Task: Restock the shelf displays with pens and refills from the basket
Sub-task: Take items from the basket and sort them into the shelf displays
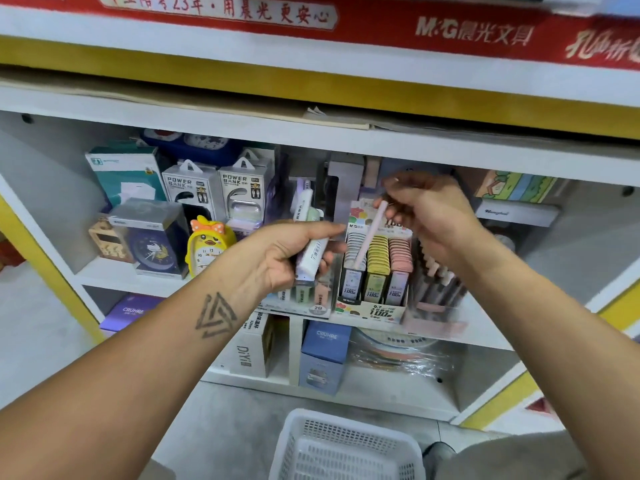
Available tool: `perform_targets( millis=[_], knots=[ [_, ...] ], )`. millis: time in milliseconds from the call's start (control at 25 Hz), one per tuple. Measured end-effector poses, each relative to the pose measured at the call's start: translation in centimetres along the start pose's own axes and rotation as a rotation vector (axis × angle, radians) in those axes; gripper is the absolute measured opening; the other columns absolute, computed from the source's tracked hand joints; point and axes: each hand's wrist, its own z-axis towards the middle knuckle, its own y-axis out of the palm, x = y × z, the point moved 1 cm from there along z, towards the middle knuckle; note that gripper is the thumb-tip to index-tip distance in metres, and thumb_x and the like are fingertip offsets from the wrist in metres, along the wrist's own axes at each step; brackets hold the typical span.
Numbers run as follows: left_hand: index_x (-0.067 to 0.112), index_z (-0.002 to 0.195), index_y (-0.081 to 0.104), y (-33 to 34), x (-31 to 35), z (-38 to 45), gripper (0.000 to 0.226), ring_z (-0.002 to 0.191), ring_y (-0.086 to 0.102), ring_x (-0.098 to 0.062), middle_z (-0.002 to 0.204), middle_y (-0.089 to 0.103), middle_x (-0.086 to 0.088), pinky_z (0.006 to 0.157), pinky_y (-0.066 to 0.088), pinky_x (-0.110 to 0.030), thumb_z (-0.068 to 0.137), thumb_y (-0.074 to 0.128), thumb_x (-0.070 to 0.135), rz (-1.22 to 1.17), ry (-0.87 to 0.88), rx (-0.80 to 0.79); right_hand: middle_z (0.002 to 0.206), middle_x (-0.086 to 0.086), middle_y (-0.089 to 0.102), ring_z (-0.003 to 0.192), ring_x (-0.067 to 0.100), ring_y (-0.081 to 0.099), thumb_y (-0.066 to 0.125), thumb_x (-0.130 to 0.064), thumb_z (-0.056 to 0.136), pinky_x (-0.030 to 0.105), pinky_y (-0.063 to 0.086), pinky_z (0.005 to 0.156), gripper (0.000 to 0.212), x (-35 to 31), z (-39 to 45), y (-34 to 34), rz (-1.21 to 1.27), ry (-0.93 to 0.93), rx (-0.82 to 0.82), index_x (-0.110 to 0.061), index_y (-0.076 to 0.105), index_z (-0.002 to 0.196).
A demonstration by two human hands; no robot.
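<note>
Head view: near, the basket (346, 448) sits on the floor. Farther, left hand (287, 254) grips a white box (313, 252); right hand (426, 211) pinches a pink refill (369, 233) above the display (375, 271). Tilted, it may miss its slot and topple neighbours.

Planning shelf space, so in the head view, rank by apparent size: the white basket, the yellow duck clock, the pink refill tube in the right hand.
1. White basket, largest, though it is cut off by the frame and nearer the camera.
2. Yellow duck clock.
3. Pink refill tube, longish but far thinner, pinched by the right hand.
</note>
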Motion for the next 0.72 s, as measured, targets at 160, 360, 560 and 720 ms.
perform_targets(
  millis=[160, 360, 560, 720],
  knots=[
    [0.012, 0.082, 0.061, 2.5, -0.8, 0.8, 0.014, 0.044, 0.051, -0.009, 0.058, 0.058, -0.002, 0.038, 0.043, -0.018, 0.081, 0.074, 0.017, 0.032, 0.015, -0.018, 0.061, 0.006, 0.067, 0.054, 0.017, 0.058, 0.066, -0.005, 0.094, 0.025, 0.05, 0.054, 0.01, -0.3, -1.6, -5.2, -0.176, -0.07, 0.029, -0.009, 0.072, 0.087],
    [0.014, 0.081, 0.057, 5.6, -1.8, 1.9, 0.021, 0.041, 0.048, -0.009, 0.057, 0.055, -0.002, 0.036, 0.041, -0.017, 0.085, 0.073, 0.026, 0.002, -0.001, -0.06, 0.065, 0.003, 0.072, 0.054, 0.017, 0.064, 0.071, -0.007, 0.092, 0.025, 0.055, 0.057, 0.014, -0.1, -4.1, -8.5, -0.439, -0.223, 0.022, -0.019, 0.073, 0.084],
    [0.008, 0.081, 0.054, 8.2, -3.2, 2.6, 0.02, 0.043, 0.051, -0.013, 0.058, 0.056, -0.007, 0.037, 0.042, -0.018, 0.09, 0.065, 0.023, -0.073, -0.039, -0.05, 0.07, 0.002, 0.073, 0.065, 0.019, 0.072, 0.072, -0.01, 0.091, 0.041, 0.062, 0.07, 0.014, 0.7, -6.0, -9.5, -0.672, -0.263, -0.082, -0.024, 0.072, 0.089],
    [0.005, 0.089, 0.056, 8.6, -3.7, 2.9, 0.013, 0.044, 0.052, -0.012, 0.061, 0.058, -0.008, 0.037, 0.043, -0.018, 0.091, 0.062, 0.017, -0.073, -0.048, -0.064, 0.076, 0.003, 0.075, 0.067, 0.016, 0.072, 0.074, -0.011, 0.09, 0.033, 0.06, 0.07, 0.012, 0.7, -6.6, -9.6, -0.653, -0.358, -0.044, -0.023, 0.075, 0.091]
  ],
)
